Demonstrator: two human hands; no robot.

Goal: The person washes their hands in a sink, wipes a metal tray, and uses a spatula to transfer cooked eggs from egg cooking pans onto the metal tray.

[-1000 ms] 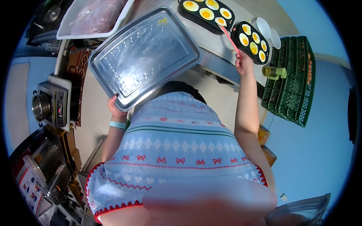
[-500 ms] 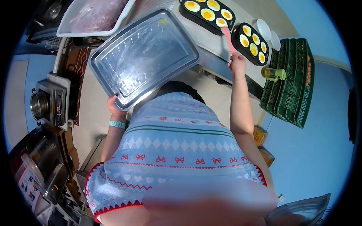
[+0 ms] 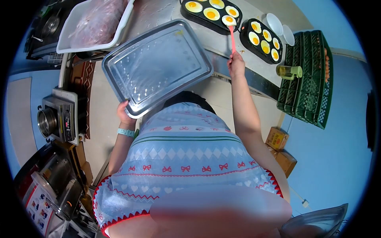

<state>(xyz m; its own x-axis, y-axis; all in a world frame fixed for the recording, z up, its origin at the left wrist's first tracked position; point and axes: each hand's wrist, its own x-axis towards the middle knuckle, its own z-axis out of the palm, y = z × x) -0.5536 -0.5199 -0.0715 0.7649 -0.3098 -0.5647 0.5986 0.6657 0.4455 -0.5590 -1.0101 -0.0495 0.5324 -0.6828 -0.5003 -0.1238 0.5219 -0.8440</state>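
Shiny rectangular metal tray [image 3: 158, 67], round eggs [image 3: 211, 14]

Place: a kitchen is shown
Black pans [image 3: 206, 24]: eggs [image 3: 212, 14] are fried side by side
Green crates [image 3: 295, 85]: brown eggs [image 3: 326, 65] are held
Metal pot [image 3: 47, 122]: placed on a knobbed appliance [image 3: 67, 119]

Your tray [image 3: 158, 65] is left of two pans [image 3: 204, 24] of eggs [image 3: 212, 14] on the counter [image 3: 253, 60]; bowls [image 3: 273, 23] sit beyond the right pan [image 3: 256, 48], crates [image 3: 303, 85] farther right.
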